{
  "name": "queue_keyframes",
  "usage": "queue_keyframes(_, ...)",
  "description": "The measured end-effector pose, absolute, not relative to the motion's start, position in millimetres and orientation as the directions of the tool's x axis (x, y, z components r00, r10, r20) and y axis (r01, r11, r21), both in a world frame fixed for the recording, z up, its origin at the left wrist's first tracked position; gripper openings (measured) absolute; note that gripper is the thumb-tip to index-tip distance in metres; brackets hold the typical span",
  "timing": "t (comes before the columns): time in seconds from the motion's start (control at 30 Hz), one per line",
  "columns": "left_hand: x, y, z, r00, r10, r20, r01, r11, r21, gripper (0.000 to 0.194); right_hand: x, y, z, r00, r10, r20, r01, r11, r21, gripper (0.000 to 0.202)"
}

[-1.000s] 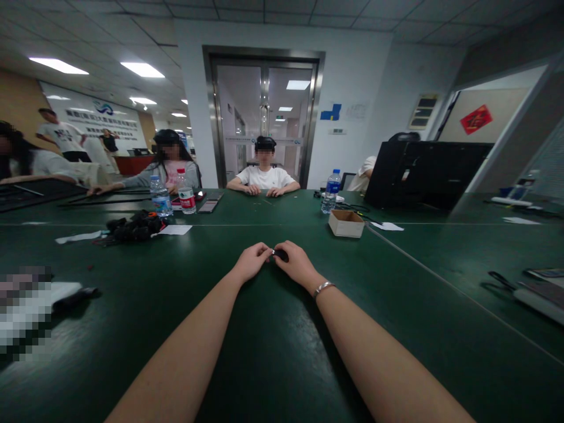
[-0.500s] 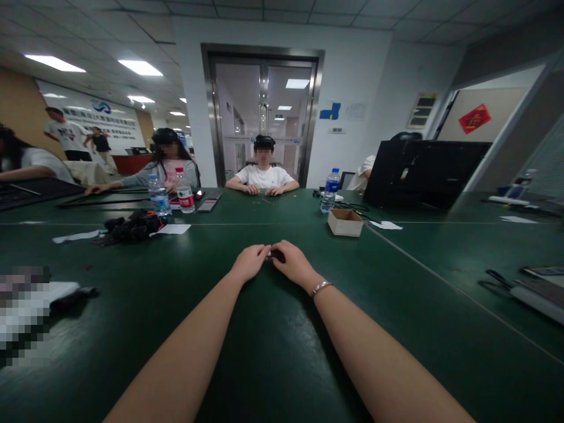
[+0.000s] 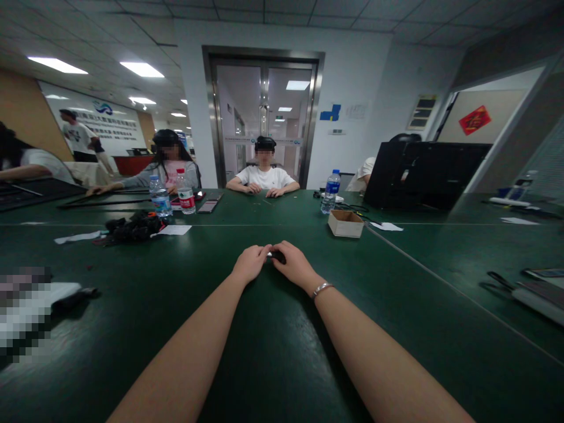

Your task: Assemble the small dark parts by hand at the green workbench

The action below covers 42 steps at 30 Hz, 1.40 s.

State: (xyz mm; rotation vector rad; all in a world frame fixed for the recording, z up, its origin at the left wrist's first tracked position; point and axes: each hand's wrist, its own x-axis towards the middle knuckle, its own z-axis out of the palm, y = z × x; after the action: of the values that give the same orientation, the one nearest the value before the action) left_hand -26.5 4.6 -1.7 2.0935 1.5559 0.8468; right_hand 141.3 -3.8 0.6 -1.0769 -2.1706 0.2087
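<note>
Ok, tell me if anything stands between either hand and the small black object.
Nothing visible does. The right hand already holds the small black object, and the left hand is right at its shiny end. The open box stands beyond and to the right, out of the way.

One head-worn camera looks forward and down over the table (image 3: 273, 358).

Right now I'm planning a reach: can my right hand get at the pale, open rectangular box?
Probably yes, reaching forward: nothing visible stands between the right hand and the pale box, but that hand holds a small dark object.
</note>
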Motion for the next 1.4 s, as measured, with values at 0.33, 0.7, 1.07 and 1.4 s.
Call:
queue_keyframes(0.33, -27.7, 4.8, -5.4, 0.247, 0.941, 0.230, 0.612, -0.336, 0.716, 0.031, 143.9, 0.4, -1.5, -0.340, 0.771, 0.539, 0.630, 0.612, -0.478, 0.015)
queue_keyframes(0.7, -25.6, 1.7, -3.1, 0.216, 0.948, 0.235, 0.640, -0.319, 0.699, 0.039, 143.2, -0.7, -0.5, -0.352, 0.772, 0.530, 0.633, 0.613, -0.473, 0.014)
queue_keyframes(1.07, -26.4, 4.3, -5.3, 0.248, 0.939, 0.237, 0.603, -0.342, 0.721, 0.030, 144.2, -0.2, -1.3, -0.333, 0.776, 0.536, 0.626, 0.607, -0.489, 0.016)
queue_keyframes(1.4, -27.7, 5.2, -6.8, 0.261, 0.933, 0.247, 0.608, -0.358, 0.708, 0.036, 142.8, -3.4, 1.9, -0.341, 0.784, 0.518, 0.633, 0.599, -0.491, 0.015)
